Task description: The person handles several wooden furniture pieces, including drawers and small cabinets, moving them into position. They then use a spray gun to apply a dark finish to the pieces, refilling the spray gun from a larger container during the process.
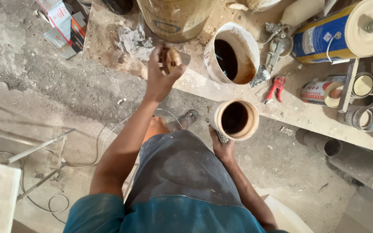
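Observation:
My left hand (160,71) is raised over the edge of a low wooden board (109,47) and grips a small round brown lid (171,58). My right hand (221,146) holds an open, stained cup (234,119) from below; dark liquid shows inside it. A metal fitting sits against the cup's left side by my fingers. Just beyond the cup a white bucket (232,54) with dark brown liquid stands on the board.
On the board stand a large tan drum (175,17), a crumpled rag (134,41), a spray gun (277,41), red pliers (275,87), a blue and yellow can on its side (346,30) and several small tins (363,116). Cables and metal rods (40,149) lie on the concrete floor at left.

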